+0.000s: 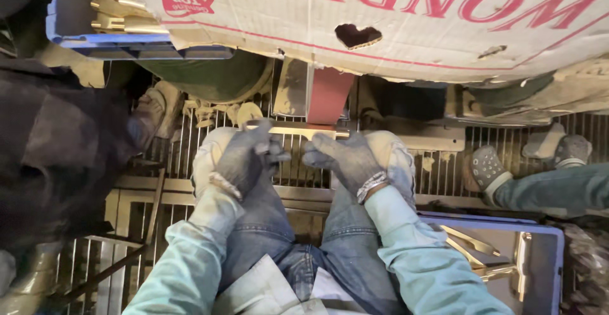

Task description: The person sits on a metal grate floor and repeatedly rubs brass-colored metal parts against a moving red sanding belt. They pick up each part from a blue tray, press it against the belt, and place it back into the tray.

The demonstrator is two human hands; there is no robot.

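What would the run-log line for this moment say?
left hand: gloved, holding brass bar | right hand: gloved, holding same bar | bar: against red sanding belt | crate: brass parts

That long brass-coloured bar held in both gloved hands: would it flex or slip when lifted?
The brass bar looks like solid metal, so probably stiff and heavy for its slimness. Its polished shine suggests slipperiness, though the gloved left hand and right hand likely grip well.

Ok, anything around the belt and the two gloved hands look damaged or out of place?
The cardboard sheet draped above the red belt has a ragged torn hole and a smaller gash. Both gloved hands, left hand and right hand, hold a brass bar level. Nothing else stands out.
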